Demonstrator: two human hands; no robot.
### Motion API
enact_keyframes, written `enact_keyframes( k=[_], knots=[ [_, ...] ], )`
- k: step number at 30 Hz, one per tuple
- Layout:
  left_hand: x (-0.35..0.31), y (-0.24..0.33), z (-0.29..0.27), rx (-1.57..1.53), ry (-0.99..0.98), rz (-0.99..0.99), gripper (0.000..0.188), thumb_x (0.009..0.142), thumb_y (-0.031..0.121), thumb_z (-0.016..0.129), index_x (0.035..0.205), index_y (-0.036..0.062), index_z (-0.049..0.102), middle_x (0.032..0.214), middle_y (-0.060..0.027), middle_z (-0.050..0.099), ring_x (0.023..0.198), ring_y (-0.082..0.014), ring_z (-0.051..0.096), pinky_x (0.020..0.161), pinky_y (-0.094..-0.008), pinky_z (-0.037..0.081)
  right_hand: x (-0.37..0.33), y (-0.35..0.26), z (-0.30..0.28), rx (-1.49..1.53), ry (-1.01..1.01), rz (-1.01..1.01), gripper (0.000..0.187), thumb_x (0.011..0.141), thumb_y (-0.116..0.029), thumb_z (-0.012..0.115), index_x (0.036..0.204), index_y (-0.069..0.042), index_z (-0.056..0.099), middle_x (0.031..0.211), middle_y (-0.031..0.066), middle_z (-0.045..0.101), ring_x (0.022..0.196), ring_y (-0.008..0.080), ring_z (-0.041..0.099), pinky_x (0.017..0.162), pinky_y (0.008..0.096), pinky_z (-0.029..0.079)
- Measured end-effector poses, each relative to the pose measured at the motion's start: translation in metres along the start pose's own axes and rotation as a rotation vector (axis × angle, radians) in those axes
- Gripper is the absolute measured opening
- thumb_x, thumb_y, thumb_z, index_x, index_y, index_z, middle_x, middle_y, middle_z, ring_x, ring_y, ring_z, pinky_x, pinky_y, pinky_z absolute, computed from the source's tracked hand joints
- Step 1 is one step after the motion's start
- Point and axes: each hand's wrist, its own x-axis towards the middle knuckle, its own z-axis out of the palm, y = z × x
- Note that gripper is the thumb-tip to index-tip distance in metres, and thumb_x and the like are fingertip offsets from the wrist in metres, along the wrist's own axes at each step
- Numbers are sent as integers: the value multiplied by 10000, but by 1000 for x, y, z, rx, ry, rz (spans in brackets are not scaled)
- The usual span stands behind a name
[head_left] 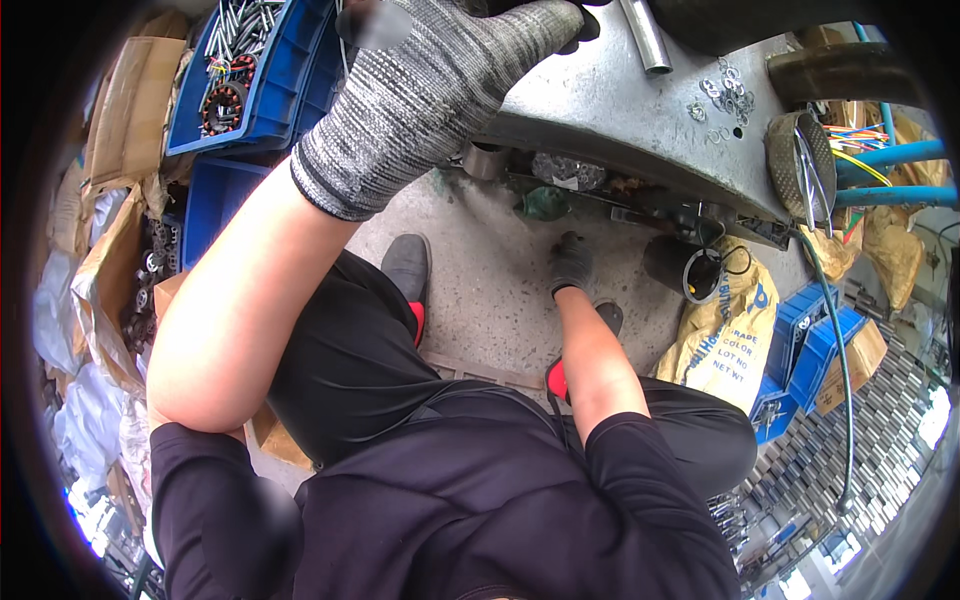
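Note:
My left hand (430,95), in a grey knit glove with dark fingertips, reaches across the top of the view over the edge of a grey metal bench (620,115). Its thumb and fingertips come together at the upper rim; anything between them is hidden. Lower down, my right hand (572,262), in a dark grey glove, hangs below the bench edge above the floor, and its fingers are too dark and blurred to read. On the bench top lie a shiny metal tube (648,38) and a scatter of small metal rings (730,95).
Blue bins (275,95) at the left hold metal rods and wound coils, beside cardboard boxes (135,105). At the right are a black cylinder (685,268), a yellow sack (728,325), more blue bins (825,340), a hanging cable (840,370) and blue pipes (900,155).

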Motion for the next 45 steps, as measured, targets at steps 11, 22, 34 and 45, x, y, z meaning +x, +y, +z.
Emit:
enact_keyframes(
  k=[11,22,34,45],
  knots=[
    [-2,6,0,101,6,21,246,989,102,663,1199,-18,707,1013,-78,728,1000,-145,674,913,-299,534,-11,-6,-9,-650,-1,-486,170,888,-125,636,1044,-60,650,1139,242,707,1074,450,676,858,490,546],
    [2,-14,-4,39,-20,53,271,991,105,662,1220,-35,692,1026,-98,731,1012,-160,678,918,-323,537,-15,5,-1,-841,23,-715,224,879,-121,615,1089,-51,645,1141,227,692,1107,445,655,917,503,542],
    [11,-20,0,187,-12,151,261,996,146,692,1205,-9,707,1048,-100,758,1027,-165,718,948,-315,566,-24,-64,-99,-983,-399,-1143,375,785,-5,634,1147,-84,689,1202,236,658,1149,444,629,975,479,514],
    [8,-10,2,45,0,-63,275,1000,108,675,1241,-24,683,1102,-110,751,1062,-162,695,986,-314,538,-235,-272,-244,-364,-45,-1468,211,831,-33,718,1035,-52,668,982,173,677,941,388,679,836,467,556]
  ],
)
